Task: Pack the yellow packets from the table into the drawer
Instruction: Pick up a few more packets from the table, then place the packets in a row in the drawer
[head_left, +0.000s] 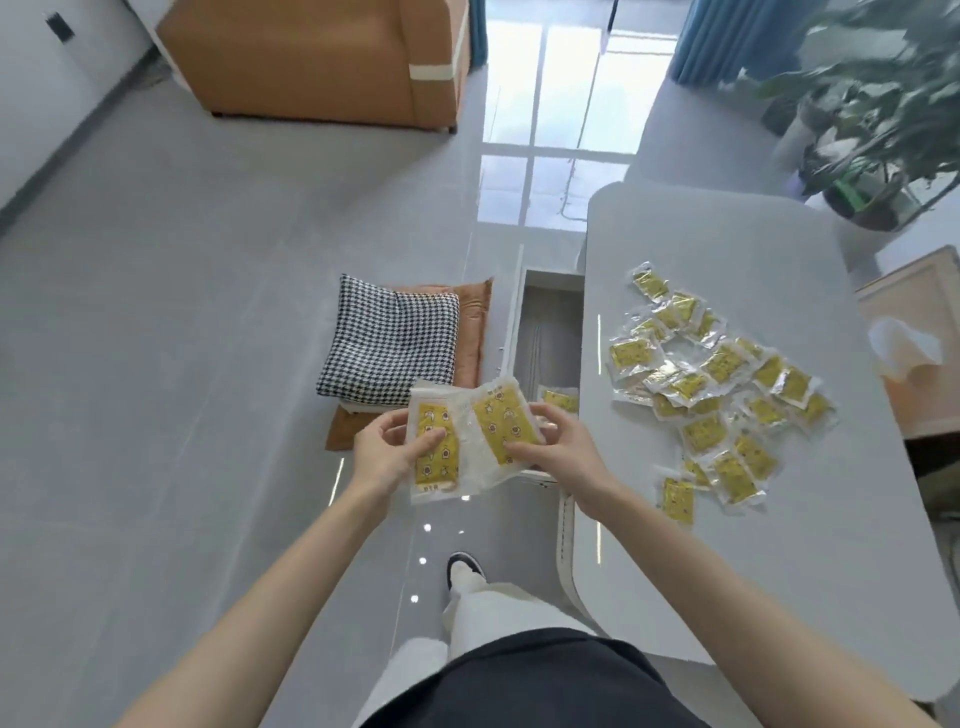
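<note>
From where I stand, the person is beside the pale grey tabletop (727, 571), both bare arms stretched out over the floor just off its left edge. The left hand (387, 452) pinches a flat yellow packet in a clear plastic wrapper (436, 460), thumb pressed on its face and fingers (393, 419) curled round its side. The right hand (558, 447) grips a second yellow packet (501, 423) in the same manner, tilted a little. The 2 packets touch along their inner edges and hang over the near end of the open white drawer (550, 322), which juts out from under the tabletop's left edge. 1 more wrapped yellow packet (561, 400) lies inside the drawer at that near end. A loose heap of yellow packets (722, 384) sprawls across the middle of the tabletop, overlapping one another, trailing down toward the near edge. On the floor just beside the drawer, a black-and-white houndstooth cushion (389, 348) sits on top of a flat orange cushion (475, 332). Farther off stands an orange armchair (311, 57), and beyond the tabletop's far right corner a leafy green plant (872, 119).
</note>
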